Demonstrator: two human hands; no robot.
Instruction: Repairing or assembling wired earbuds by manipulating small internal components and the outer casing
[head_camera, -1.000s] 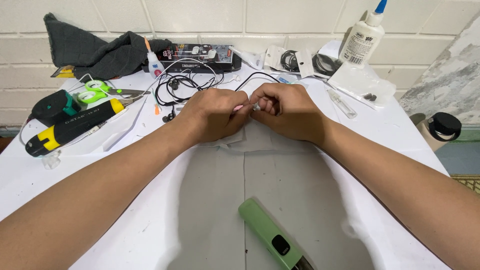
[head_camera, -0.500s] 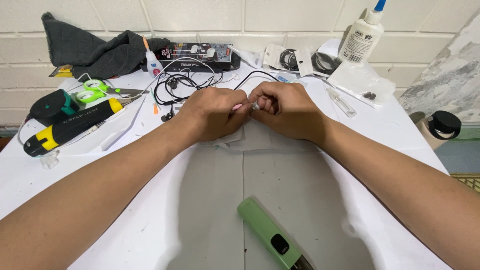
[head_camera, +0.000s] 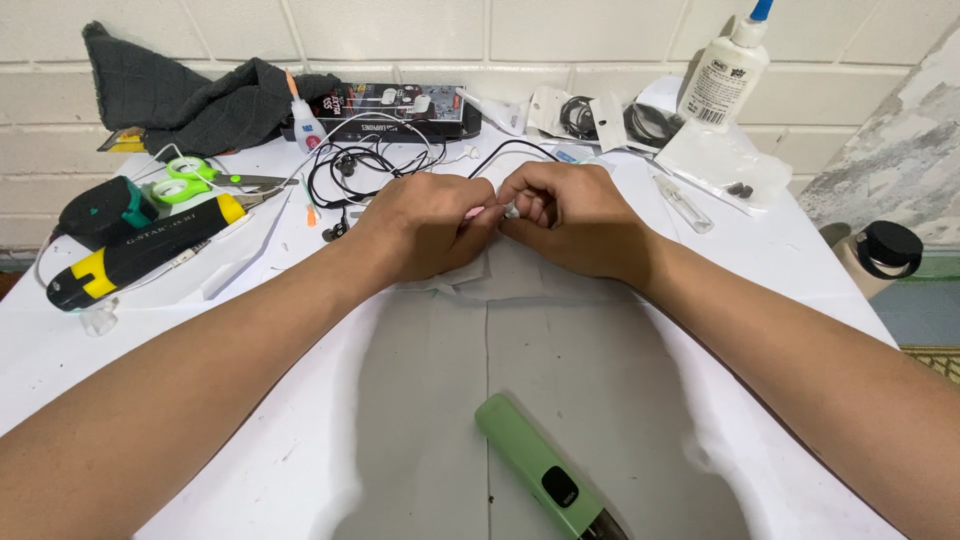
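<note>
Fingertips: both hands pinch a small white earbud piece (head_camera: 510, 210) between them; a pink bit shows at the left fingertips.
Left hand (head_camera: 425, 225): curled, gripping the piece from the left.
Right hand (head_camera: 570, 218): curled, gripping it from the right.
Piece: above the table's middle; too small to tell its long axis.
Black cable (head_camera: 500, 152): arcs from the hands toward the wall.
Nearby: tangled earphones (head_camera: 350, 165) left, green device (head_camera: 540, 470) near the front edge, pointing diagonally.
Further out: glue bottle (head_camera: 722, 75), yellow-black tool (head_camera: 140, 250), white table (head_camera: 250, 440).
</note>
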